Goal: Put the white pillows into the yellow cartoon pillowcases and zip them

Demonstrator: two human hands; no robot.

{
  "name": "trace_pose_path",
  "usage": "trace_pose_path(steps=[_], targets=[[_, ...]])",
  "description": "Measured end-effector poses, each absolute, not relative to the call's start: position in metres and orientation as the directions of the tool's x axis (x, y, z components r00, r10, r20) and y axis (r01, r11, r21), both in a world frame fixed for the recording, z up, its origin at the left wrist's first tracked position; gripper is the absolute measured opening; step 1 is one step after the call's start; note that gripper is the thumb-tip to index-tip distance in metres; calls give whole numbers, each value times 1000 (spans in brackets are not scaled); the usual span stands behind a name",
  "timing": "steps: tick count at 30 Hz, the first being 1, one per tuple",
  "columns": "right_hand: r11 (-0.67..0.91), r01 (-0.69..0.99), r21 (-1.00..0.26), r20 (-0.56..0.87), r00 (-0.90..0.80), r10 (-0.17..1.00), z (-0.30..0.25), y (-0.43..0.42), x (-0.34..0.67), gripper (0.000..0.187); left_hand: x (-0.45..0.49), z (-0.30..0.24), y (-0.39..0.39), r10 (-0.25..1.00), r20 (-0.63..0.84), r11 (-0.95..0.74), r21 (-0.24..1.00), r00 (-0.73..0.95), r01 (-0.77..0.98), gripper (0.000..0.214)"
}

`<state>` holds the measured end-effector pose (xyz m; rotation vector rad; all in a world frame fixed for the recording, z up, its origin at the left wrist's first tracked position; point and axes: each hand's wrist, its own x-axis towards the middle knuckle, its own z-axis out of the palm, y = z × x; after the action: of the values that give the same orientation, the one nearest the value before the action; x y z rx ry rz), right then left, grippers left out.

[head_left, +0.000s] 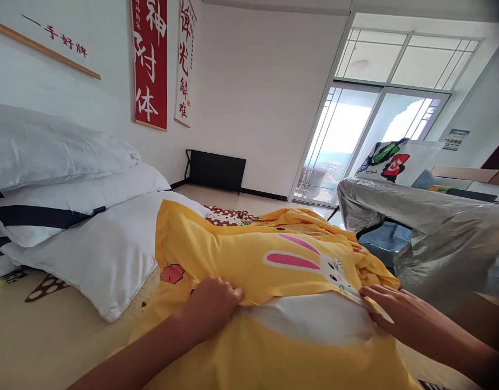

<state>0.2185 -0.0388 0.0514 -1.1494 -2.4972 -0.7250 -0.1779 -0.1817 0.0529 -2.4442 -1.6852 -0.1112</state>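
- left hand (212,304) is curled shut on the edge of the yellow case (249,254), which lies on the bed
- right hand (389,311) has its fingers stretched along the case's other edge; i cannot tell whether it grips
- pillow (314,320) shows in the opening between the hands
- pillow stack (71,206) is to the left

Bare left hand (211,304) and right hand (391,310), forearms (152,346) unsleeved.

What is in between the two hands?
Between the left hand and the right hand, the head view shows a white pillow peeking out of the yellow bunny pillowcase.
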Motion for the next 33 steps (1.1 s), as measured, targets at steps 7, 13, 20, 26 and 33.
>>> trace_pose_path(steps=[7,13,20,26,33], targets=[[621,688,375,206,-715,668,75,-41,87,61,-181,69,-182,930,288,-286,170,230,943,16],[523,814,255,273,-579,768,9,-7,40,22,-174,55,-189,870,258,-437,8,420,900,17],[591,805,57,549,-520,655,-19,7,109,5,-224,62,-175,950,228,-268,238,215,933,12],[561,827,21,535,-484,693,26,-6,93,12,-276,72,-189,968,249,-105,360,13,927,11],[832,541,121,648,-678,347,90,-127,-36,17,-293,68,-191,964,266,-122,500,-18,858,22]])
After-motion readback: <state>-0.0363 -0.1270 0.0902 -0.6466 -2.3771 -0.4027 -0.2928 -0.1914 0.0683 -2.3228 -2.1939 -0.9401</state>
